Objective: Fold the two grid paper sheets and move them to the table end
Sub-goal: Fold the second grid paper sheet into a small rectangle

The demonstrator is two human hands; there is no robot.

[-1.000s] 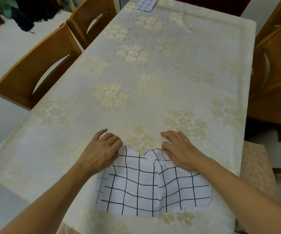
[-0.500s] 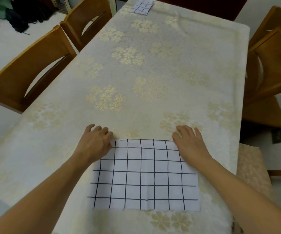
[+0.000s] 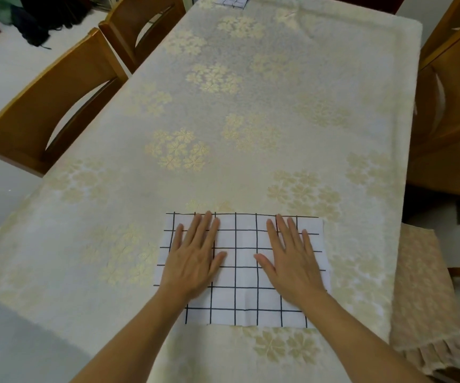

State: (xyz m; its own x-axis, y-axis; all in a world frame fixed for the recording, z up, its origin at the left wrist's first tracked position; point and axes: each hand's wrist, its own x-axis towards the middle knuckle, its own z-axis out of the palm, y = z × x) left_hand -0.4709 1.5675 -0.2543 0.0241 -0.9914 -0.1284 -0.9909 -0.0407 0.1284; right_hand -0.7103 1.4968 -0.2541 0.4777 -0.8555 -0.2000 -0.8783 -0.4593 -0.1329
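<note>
A white sheet with a black grid [image 3: 241, 275] lies flat on the near part of the table. My left hand [image 3: 194, 257] rests palm down on its left half with straight, spread fingers. On the right half my right hand [image 3: 292, 258] lies flat the same way. A second grid sheet [image 3: 233, 0], small and folded, sits at the far end of the table, partly cut off by the top edge of the view.
The table [image 3: 264, 111] wears a cream cloth with gold flowers. Two wooden chairs [image 3: 49, 106] stand along its left side, more chairs [image 3: 449, 106] on the right. A cushioned seat [image 3: 427, 294] with fringe is at the near right.
The sheet was bunched up between my hands, then spread flat. Both hands have moved from its far corners onto the middle of the sheet, palms down.
</note>
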